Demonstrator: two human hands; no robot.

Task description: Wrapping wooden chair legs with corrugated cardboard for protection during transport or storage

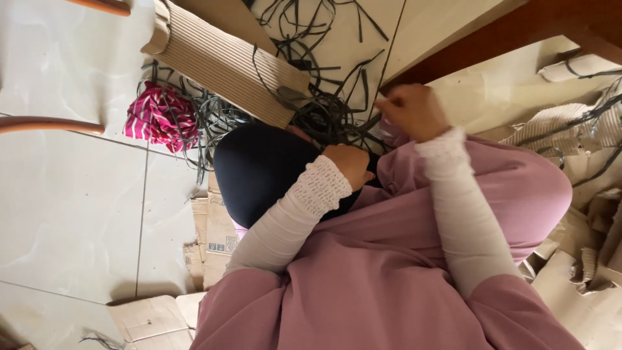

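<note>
1. Head view: we are sitting on the floor, our right hand (pixel 413 111) pinching closed on dark strips drawn from the tangled pile (pixel 327 116).
2. Our left hand (pixel 350 163) is curling shut beside a black knee (pixel 259 165); we cannot tell what it holds.
3. Strips are snarling around the corrugated cardboard piece (pixel 223 61); in our judgement, pulling could drag the whole tangle along or snap a strip.

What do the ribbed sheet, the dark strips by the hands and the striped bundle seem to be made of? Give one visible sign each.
Ribbed sheet: corrugated cardboard, matt brown; its parallel flutes show.
Dark strips: thin, flat and curling, perhaps plastic or rubber; the picture leaves it open.
Striped bundle: soft fabric, pink and white, crumpled into folds.
</note>
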